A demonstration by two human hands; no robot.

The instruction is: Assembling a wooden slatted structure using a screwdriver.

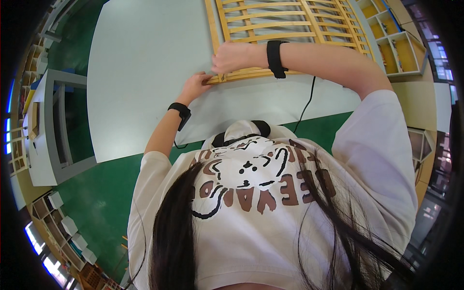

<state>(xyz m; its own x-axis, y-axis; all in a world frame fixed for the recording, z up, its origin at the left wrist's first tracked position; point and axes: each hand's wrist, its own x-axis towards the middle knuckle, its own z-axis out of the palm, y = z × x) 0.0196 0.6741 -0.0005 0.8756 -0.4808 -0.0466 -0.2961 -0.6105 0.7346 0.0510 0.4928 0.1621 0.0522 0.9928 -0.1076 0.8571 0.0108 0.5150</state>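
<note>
A light wooden slatted frame (270, 25) lies on the white table, made of long rails with several curved cross slats. My left hand (195, 86) is closed at the frame's near left corner, its fingers on the end of the near rail. Just above that corner, my right hand (234, 58) is curled into a fist, with its forearm reaching across the frame from the right. Whatever its fingers hold is hidden from view. Both wrists carry black bands.
The white table (140, 63) extends to the left of the frame. A black cable (308, 99) hangs over its near edge. Shelving with compartments (398, 48) stands at the right, and a grey-white table (48, 130) stands at the left on the green floor.
</note>
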